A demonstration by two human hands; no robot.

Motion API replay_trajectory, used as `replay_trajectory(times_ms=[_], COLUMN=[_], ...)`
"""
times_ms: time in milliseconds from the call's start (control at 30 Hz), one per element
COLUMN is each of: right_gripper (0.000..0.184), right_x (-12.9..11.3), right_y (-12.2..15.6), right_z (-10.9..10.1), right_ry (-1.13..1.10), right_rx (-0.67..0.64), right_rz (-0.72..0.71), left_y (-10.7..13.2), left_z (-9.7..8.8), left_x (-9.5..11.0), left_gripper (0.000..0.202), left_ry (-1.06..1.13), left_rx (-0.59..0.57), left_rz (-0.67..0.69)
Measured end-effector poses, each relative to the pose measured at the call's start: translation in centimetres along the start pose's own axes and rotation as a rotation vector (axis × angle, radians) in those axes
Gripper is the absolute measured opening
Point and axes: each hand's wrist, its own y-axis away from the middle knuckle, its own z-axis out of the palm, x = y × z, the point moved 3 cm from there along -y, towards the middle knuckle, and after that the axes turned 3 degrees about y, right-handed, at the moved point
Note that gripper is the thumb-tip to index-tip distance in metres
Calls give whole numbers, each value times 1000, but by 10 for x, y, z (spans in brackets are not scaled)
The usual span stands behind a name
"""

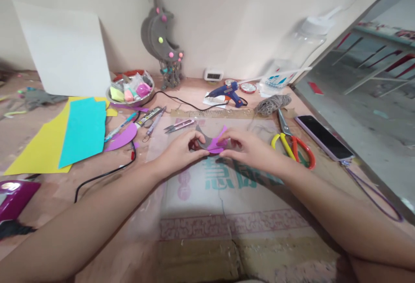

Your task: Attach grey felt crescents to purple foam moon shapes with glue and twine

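Note:
Between my hands, above the plastic-covered board, is a purple crescent-shaped sheet (216, 145) with a grey curved piece (203, 136) against it. My left hand (184, 146) pinches the grey piece and the sheet's left side, fingers curled. The fingers of my right hand (244, 144) are closed on the purple sheet's right side. Whether the two pieces are joined cannot be seen. Small thread snips (180, 126) lie just beyond my left hand. Scissors with red and yellow handles (288, 144) lie to the right of my right hand.
Behind are a blue glue gun (227, 94), grey yarn (273, 104) and a metal bowl (131, 97) of packets. A grey moon ornament (157, 32) stands against the wall. Yellow and blue sheets (82, 131) lie left, a phone (324, 138) right. A black cord (106, 172) crosses the left side.

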Motion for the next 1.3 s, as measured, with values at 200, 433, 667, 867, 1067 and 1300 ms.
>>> replay_trajectory(times_ms=[200,433,667,867,1067,1300], right_gripper=[14,16,18,36,32,26], right_x=[-3,4,19,23,25,24], right_y=[0,0,-3,-3,-5,-4], right_z=[22,22,22,23,22,23], right_ry=[-204,-548,-326,-261,-139,-159], right_rx=[35,36,37,-23,-38,7], right_rz=[52,301,317,257,270,284], left_y=[1,2,4,4,5,5], left_z=[0,0,0,0,1,-1], left_x=[-1,4,7,8,8,10], left_gripper=[24,23,16,14,18,24], left_ry=[-60,-83,-165,-213,-198,-171], left_rx=[-26,-43,-74,-89,-127,-87], left_rz=[49,64,100,153,186,186])
